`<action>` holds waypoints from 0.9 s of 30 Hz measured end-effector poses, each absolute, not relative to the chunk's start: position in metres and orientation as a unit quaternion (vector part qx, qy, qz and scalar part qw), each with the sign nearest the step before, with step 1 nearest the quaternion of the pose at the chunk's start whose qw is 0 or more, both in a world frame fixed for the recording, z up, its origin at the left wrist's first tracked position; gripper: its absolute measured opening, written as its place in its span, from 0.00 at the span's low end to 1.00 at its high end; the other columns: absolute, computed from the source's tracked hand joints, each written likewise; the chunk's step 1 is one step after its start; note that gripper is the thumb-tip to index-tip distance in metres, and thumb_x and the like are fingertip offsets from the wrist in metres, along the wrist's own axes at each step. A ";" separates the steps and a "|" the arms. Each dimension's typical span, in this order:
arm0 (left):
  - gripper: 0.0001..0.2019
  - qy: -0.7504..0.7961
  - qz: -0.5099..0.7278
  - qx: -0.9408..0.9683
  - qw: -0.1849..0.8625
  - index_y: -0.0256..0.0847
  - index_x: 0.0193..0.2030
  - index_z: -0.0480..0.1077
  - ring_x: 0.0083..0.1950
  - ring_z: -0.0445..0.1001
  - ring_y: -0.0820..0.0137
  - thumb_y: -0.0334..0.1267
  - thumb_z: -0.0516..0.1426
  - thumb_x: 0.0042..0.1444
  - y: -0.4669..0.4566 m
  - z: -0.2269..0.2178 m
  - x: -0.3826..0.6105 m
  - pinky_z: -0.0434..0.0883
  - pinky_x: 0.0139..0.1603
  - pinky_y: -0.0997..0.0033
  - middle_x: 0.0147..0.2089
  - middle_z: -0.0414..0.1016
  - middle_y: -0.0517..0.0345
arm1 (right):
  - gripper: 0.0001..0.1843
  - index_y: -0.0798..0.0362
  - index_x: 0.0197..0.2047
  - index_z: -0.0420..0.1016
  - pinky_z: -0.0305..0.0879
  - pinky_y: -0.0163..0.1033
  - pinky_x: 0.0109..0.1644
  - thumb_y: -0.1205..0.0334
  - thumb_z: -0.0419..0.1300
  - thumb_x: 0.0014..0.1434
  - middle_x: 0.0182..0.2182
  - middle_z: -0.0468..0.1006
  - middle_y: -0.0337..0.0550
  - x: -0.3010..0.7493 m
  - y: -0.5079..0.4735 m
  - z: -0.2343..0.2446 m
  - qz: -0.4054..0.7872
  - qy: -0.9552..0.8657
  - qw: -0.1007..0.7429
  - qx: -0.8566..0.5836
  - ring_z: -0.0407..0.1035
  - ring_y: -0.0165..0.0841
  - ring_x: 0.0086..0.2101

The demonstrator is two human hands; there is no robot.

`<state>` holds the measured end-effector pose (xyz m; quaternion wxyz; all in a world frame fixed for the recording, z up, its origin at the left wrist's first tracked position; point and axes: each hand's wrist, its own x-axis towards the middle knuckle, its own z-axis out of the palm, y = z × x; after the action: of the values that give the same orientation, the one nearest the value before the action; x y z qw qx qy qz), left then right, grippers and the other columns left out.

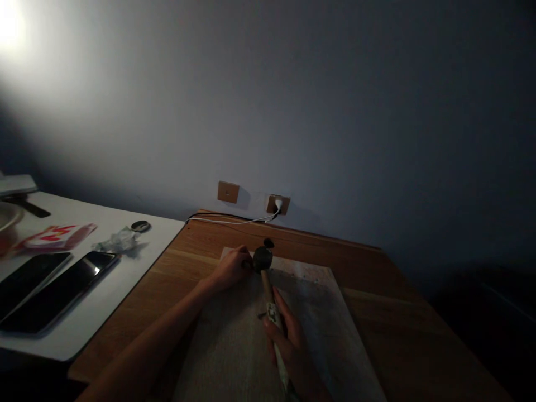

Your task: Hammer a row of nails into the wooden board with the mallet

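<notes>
The mallet [273, 311] slanted over the pale board [228, 346], its handle wrapped by the fingers of the right hand [292, 338], its dark head right beside the left hand [232, 270]. With those so near, I judged, a stray swing could catch the left fingers; an off-centre blow might shift the board on the wooden table [389, 304]. The left fingers were bent, but shadow kept me from telling whether they gripped anything, or whether the mallet touched the board.
</notes>
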<state>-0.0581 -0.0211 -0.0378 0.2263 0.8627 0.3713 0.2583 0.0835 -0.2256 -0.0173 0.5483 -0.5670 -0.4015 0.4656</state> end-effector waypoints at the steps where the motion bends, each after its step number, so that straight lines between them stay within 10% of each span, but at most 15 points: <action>1: 0.10 0.370 0.257 0.863 0.228 0.40 0.36 0.80 0.40 0.75 0.69 0.27 0.60 0.49 -0.021 -0.038 -0.058 0.70 0.43 0.75 0.42 0.75 0.55 | 0.40 0.50 0.72 0.63 0.56 0.31 0.20 0.47 0.64 0.60 0.23 0.66 0.30 0.083 -0.226 -0.017 0.464 -0.400 0.549 -0.569 0.56 0.25 0.18; 12: 0.11 0.380 0.259 0.865 0.200 0.41 0.43 0.75 0.46 0.75 0.65 0.35 0.64 0.52 -0.043 -0.011 -0.063 0.73 0.47 0.69 0.49 0.70 0.53 | 0.43 0.54 0.72 0.60 0.55 0.29 0.18 0.45 0.64 0.59 0.21 0.65 0.28 0.085 -0.223 -0.018 0.460 -0.362 0.588 -0.558 0.54 0.24 0.16; 17: 0.10 0.244 0.045 0.958 0.141 0.41 0.41 0.76 0.40 0.77 0.61 0.41 0.64 0.53 -0.095 0.025 -0.055 0.74 0.42 0.64 0.42 0.75 0.52 | 0.49 0.50 0.74 0.55 0.51 0.29 0.17 0.43 0.67 0.56 0.23 0.63 0.27 0.094 -0.221 -0.018 0.466 -0.310 0.618 -0.553 0.55 0.23 0.16; 27: 0.08 0.316 0.052 0.935 0.151 0.40 0.39 0.75 0.35 0.78 0.63 0.28 0.61 0.51 -0.070 0.020 -0.069 0.67 0.32 0.71 0.34 0.80 0.54 | 0.47 0.54 0.75 0.53 0.48 0.28 0.16 0.46 0.64 0.60 0.19 0.64 0.27 0.092 -0.220 -0.017 0.480 -0.336 0.611 -0.532 0.52 0.22 0.14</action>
<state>-0.0694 -0.0697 0.0198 0.1510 0.9353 0.3157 0.0524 0.0918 -0.2198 -0.0171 0.6110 -0.5319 -0.3363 0.4803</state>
